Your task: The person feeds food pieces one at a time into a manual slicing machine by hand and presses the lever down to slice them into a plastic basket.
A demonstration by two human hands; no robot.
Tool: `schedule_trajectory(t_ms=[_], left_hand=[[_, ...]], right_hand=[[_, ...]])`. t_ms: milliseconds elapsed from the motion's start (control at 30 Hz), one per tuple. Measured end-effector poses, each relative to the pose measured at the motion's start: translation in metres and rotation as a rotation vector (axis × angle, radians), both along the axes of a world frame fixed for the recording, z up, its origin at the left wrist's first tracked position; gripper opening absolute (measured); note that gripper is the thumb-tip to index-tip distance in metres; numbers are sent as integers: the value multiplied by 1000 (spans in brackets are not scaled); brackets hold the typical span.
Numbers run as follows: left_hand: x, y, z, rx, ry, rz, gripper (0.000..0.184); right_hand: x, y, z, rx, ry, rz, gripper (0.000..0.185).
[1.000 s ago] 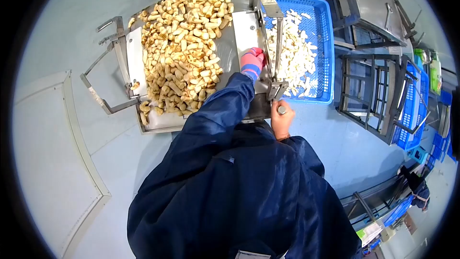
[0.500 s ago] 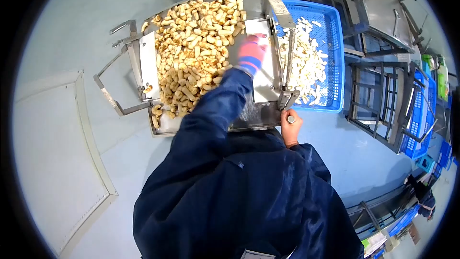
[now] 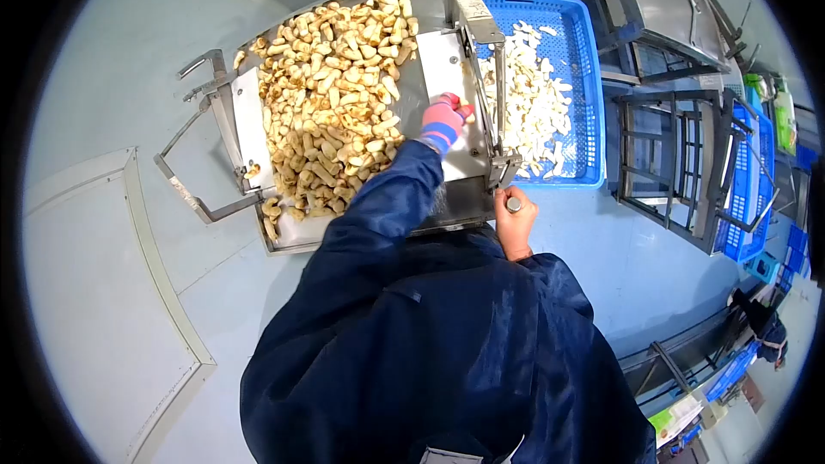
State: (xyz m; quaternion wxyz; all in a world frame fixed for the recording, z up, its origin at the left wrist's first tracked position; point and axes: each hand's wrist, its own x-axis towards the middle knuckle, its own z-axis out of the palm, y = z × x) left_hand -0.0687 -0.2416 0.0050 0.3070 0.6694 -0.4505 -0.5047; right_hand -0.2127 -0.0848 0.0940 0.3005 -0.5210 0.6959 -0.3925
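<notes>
My left hand (image 3: 444,119), in a pink and blue striped glove, is closed over the white cutting board (image 3: 445,69). A small pale piece that looks like a mushroom (image 3: 469,118) shows at its fingertips, close to the long hinged blade (image 3: 501,94). My bare right hand (image 3: 514,225) is wrapped round the blade's handle (image 3: 513,204) at the near right corner of the metal tray (image 3: 412,90). To the left of my gloved hand, a big heap of tan, stubby mushrooms (image 3: 335,94) covers much of the tray.
Beyond the blade, a blue perforated crate (image 3: 587,90) holds pale cut pieces (image 3: 533,103). A second white board with a metal lever frame (image 3: 225,133) is on the tray's left side. Metal racks (image 3: 670,150) and more blue crates (image 3: 748,185) stand at the right.
My left hand has moved down the white board toward me, and its blurred fingers are now closed beside the blade. My right hand stays on the handle. The whole view has shifted slightly.
</notes>
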Motion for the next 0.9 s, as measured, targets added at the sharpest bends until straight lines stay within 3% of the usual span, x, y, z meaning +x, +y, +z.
schedule_trajectory(t_ms=[67,167,300,433,600,667,733,767,833,867,900], left_hand=[[-15,8,-41,-47,-77,-1,25],[-17,11,-6,129,121,57,19],[-17,11,-16,108,268,103,13],[-18,7,-28,132,267,109,16],[-19,11,-49,-33,175,71,14],[-20,10,-43,68,250,81,17],[-20,6,-36,187,277,106,18],[-20,2,-40,113,264,105,17],[-19,9,-68,7,232,99,16],[-21,10,-72,-83,211,54,16],[-22,10,-60,-11,198,41,17]], right_hand=[[1,-4,14,10,-1,0,22],[1,-5,14,22,-25,0,22],[2,-6,10,19,-15,-9,22],[-7,10,-41,-16,-26,55,24],[4,-6,20,72,-96,-35,22],[-5,9,-26,44,-54,2,24],[-4,8,-31,54,-38,25,24],[-6,7,-36,-9,-16,11,23],[5,-6,13,-94,23,-27,23],[3,-8,24,62,-46,-6,22],[0,-2,8,67,-29,3,22]])
